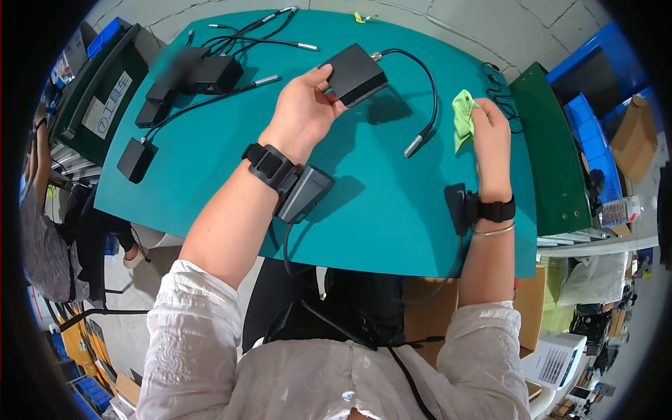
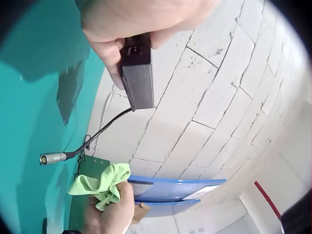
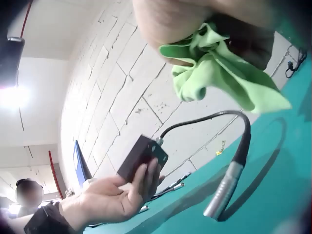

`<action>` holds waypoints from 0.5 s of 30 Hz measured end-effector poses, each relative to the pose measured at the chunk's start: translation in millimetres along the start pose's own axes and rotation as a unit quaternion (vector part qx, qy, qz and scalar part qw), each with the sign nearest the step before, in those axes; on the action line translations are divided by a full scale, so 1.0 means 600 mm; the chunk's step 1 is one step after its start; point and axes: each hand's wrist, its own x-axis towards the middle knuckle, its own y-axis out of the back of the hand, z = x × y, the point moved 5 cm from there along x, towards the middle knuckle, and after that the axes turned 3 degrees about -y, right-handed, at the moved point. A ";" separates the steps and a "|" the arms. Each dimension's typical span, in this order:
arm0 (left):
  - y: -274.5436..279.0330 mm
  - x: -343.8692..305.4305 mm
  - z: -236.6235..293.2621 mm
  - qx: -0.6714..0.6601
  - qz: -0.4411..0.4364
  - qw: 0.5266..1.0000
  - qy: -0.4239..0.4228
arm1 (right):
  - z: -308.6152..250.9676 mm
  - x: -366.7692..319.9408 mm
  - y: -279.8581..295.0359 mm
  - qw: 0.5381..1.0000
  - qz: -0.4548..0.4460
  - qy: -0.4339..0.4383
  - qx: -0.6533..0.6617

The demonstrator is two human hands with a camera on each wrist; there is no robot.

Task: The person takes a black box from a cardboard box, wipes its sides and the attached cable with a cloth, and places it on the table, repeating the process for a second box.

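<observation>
My left hand (image 1: 299, 114) grips a small black box (image 1: 358, 75) by its near end, held up over the teal table. From the box's far corner a short black cable (image 1: 430, 77) curves out and hangs down to a silver metal plug (image 1: 413, 145). Off to the right, my right hand (image 1: 494, 143) pinches a crumpled light green cloth (image 1: 463, 120), apart from the box. In the right wrist view the cloth (image 3: 219, 73) droops from the fingers, with the left hand (image 3: 114, 197) and box beyond it.
More black boxes (image 1: 218, 73) with plugged cables lie at the table's back left, one box (image 1: 138, 159) nearer the left edge. Green crates (image 1: 105, 91) flank both sides of the teal table (image 1: 392, 231). A thin black cord (image 1: 498, 89) lies at the back right. Another person stands far left.
</observation>
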 end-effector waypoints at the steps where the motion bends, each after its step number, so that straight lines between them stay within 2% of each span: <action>1: 0.002 0.003 -0.003 0.000 -0.002 1.000 0.001 | 0.014 0.009 0.013 0.998 0.018 -0.028 -0.054; 2: -0.004 0.002 0.002 -0.024 -0.021 0.999 -0.024 | 0.039 0.022 0.019 0.980 0.019 -0.014 -0.197; 3: -0.012 -0.001 0.008 -0.047 -0.041 0.997 -0.050 | 0.057 0.024 0.016 0.980 0.021 -0.014 -0.196; 5: -0.026 -0.014 0.012 -0.039 -0.054 0.996 -0.058 | 0.068 0.021 0.008 0.944 0.027 0.024 -0.329; 7: -0.033 -0.015 0.013 -0.031 -0.067 0.995 -0.065 | 0.064 0.015 0.000 0.932 0.043 0.035 -0.359; 9: -0.034 -0.009 0.009 -0.036 -0.106 0.993 -0.038 | 0.026 0.011 -0.005 0.953 0.088 0.168 -0.238; 10: -0.031 -0.006 0.009 -0.036 -0.106 0.993 -0.040 | 0.017 0.010 -0.006 0.953 0.087 0.170 -0.236; 11: -0.034 -0.009 0.008 -0.030 -0.119 0.992 -0.037 | 0.000 0.006 -0.012 0.994 -0.007 0.085 -0.064; 12: -0.036 -0.011 0.007 -0.023 -0.133 0.990 -0.032 | -0.005 0.000 -0.025 0.989 -0.102 -0.005 0.110; 13: -0.034 -0.009 0.007 -0.022 -0.132 0.990 -0.032 | -0.003 0.001 -0.029 0.989 -0.102 -0.005 0.111; 15: -0.030 -0.006 0.008 -0.044 -0.113 0.992 -0.037 | -0.009 0.000 -0.040 0.966 -0.143 0.011 0.215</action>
